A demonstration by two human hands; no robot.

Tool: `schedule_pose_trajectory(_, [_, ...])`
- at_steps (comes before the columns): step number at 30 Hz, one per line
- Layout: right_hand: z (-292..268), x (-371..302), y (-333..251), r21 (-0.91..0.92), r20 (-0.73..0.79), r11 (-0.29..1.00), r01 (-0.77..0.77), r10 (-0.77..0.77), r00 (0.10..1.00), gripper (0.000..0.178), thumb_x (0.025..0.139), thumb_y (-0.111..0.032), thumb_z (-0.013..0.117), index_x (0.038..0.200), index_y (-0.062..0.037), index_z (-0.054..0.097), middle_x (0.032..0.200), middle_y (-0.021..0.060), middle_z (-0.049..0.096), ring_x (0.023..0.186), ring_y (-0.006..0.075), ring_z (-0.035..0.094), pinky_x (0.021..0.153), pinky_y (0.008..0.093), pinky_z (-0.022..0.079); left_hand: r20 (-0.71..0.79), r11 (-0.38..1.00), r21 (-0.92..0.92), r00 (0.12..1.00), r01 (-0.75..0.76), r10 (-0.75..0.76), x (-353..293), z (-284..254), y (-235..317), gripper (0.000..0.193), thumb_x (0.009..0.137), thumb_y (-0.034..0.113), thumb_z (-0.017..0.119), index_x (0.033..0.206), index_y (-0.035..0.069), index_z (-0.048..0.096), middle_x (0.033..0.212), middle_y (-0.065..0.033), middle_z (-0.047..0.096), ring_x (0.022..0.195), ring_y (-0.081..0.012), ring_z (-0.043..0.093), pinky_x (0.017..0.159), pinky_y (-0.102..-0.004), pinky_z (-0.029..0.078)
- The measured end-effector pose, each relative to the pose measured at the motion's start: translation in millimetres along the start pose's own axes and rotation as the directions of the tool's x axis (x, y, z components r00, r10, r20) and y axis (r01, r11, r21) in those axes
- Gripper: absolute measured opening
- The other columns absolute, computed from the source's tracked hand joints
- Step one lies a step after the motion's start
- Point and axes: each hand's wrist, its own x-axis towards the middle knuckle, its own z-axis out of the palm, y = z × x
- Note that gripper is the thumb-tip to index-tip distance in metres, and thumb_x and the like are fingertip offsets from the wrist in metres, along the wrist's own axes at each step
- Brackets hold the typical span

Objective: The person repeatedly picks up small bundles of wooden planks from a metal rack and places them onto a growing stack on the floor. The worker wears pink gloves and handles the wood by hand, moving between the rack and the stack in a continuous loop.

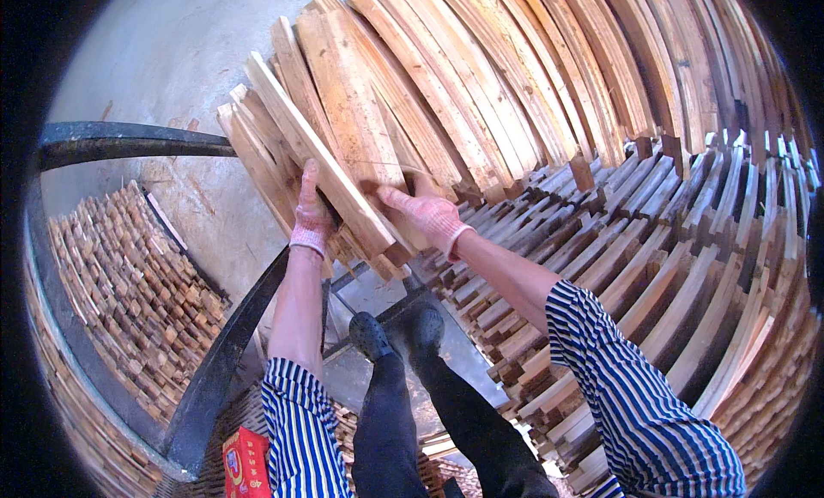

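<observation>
Beyond the left edge of the black metal frame's [129,142] lower corner, wood stock runs off to the rim; inside the frame rises a close-packed stack of cut wood [142,300]. A red packet [245,464] sits at the lower left, contents out of sight, the only likely container I can make out. Near the right ends of the frame's bars, my gloved left hand [311,219] grips the near left side of the loose boards [330,167], thumb along the top, other fingers hidden. The boards lie between my palms, long axis slanting from upper left to lower right, lower ends toward me; both hands touch them, neither plainly nearer. My dark shoes [369,335] show below. My gloved right hand [427,219] meets the boards' right side, thumb and forefinger apart; whether it clamps, I cannot tell. Farther right, long planks [515,69] stand side by side above layered rows of slats [635,258].
</observation>
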Motion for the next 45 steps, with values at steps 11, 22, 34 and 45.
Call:
schedule_pose_trajectory(11, [-8.8, -71.5, -70.2, 0.320, 0.490, 0.898, -0.302, 0.116, 0.864, 0.075, 0.091, -0.064, 0.066, 0.131, -0.0001, 0.061, 0.118, 0.0155, 0.068, 0.103, 0.0200, 0.064, 0.090, 0.0358, 0.053, 0.049, 0.984, -0.121, 0.991, 0.132, -0.127, -145.3, 31.5, -8.6, 0.090, 0.077, 0.071, 0.072, 0.140, 0.010, 0.053, 0.132, -0.0076, 0.059, 0.121, -0.0261, 0.056, 0.107, -0.0416, 0.046])
schedule_pose_trajectory(22, [-112.2, -296.4, -227.0, 0.385, 0.421, 0.905, -0.182, 0.003, 0.907, 0.088, 0.080, -0.066, 0.077, 0.136, -0.0016, 0.056, 0.117, 0.0111, 0.067, 0.104, 0.0161, 0.063, 0.088, 0.0327, 0.054, 0.019, 0.986, -0.142, 0.996, 0.092, -0.090, -362.8, 195.8, 96.7, 0.081, 0.094, 0.063, 0.057, 0.145, 0.002, 0.045, 0.133, -0.0114, 0.060, 0.122, -0.0251, 0.058, 0.108, -0.0388, 0.045])
schedule_pose_trajectory(34, [-206.9, -453.9, -230.0, 0.718, 0.499, 0.653, -0.242, -0.241, 0.832, 0.098, 0.079, -0.068, 0.076, 0.151, -0.0087, 0.044, 0.139, 0.0110, 0.058, 0.126, 0.0217, 0.055, 0.104, 0.0398, 0.048, 0.162, 0.991, 0.128, 0.985, 0.035, -0.056, -538.9, 340.4, 140.7, 0.061, 0.093, 0.026, 0.068, 0.144, 0.001, 0.046, 0.135, -0.0154, 0.057, 0.120, -0.0255, 0.058, 0.105, -0.0392, 0.047])
schedule_pose_trajectory(45, [-282.0, -579.6, -249.2, 0.595, -0.224, 0.637, 0.490, -0.454, 0.862, 0.102, 0.072, -0.022, 0.094, 0.154, -0.0037, 0.036, 0.142, 0.0090, 0.056, 0.130, 0.0172, 0.049, 0.111, 0.0354, 0.041, 0.391, 0.763, 0.530, 0.905, -0.370, 0.168, -581.3, 499.5, 188.3, 0.097, 0.077, 0.018, 0.089, 0.151, -0.004, 0.030, 0.141, -0.0187, 0.050, 0.122, -0.0260, 0.054, 0.102, -0.0391, 0.048])
